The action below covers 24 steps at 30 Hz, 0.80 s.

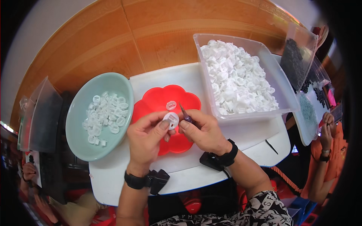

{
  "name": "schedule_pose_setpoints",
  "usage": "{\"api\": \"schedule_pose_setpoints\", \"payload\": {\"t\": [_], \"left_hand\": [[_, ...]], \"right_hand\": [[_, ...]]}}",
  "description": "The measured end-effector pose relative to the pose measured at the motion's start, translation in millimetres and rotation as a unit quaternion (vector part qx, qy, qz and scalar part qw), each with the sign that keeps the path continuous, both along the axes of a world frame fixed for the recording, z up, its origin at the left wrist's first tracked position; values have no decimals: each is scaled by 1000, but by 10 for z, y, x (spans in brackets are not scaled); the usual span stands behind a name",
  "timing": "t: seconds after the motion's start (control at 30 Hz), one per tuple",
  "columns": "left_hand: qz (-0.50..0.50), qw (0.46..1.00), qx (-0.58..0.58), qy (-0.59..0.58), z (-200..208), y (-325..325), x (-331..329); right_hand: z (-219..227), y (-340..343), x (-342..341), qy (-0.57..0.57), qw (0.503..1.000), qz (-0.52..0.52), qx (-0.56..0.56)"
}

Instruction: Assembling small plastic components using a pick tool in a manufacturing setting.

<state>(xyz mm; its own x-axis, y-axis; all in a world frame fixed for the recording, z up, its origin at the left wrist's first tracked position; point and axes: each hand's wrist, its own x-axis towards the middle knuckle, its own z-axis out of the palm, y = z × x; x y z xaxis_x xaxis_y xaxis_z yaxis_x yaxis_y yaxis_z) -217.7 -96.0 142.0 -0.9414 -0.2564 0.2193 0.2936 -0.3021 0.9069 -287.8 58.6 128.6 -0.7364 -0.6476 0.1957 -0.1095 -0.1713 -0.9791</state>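
Over a red flower-shaped dish (pixel 160 96), my left hand (pixel 146 137) pinches a small round white plastic part (pixel 173 118) with cut-outs in its face. Close by on its right, my right hand (pixel 206 133) grips a small pointed tool (pixel 186 115) with a purple handle, its tip slanting up and away from me. A gap shows between the tip and the held part. Another round white part (pixel 171 105) lies in the dish, just beyond my fingers. Both wrists wear black straps with boxy dark units.
A pale green basin (pixel 73 124) of white parts stands left. On the right, a clear plastic bin (pixel 281 84) is heaped with similar parts. A thin black strip (pixel 271 147) lies on the white table (pixel 113 184). Other people's arms show at both sides, near more containers.
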Motion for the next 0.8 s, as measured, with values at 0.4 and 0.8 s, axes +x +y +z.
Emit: {"api": "schedule_pose_setpoints", "payload": {"t": [0.4, 0.8], "left_hand": [[48, 998, 29, 6, -201, -265, -49], [42, 998, -3, 55, -206, -259, -95]], "right_hand": [[167, -113, -163, 185, 982, 3, 25], [42, 16, -103, 313, 946, 11, 89]]}}
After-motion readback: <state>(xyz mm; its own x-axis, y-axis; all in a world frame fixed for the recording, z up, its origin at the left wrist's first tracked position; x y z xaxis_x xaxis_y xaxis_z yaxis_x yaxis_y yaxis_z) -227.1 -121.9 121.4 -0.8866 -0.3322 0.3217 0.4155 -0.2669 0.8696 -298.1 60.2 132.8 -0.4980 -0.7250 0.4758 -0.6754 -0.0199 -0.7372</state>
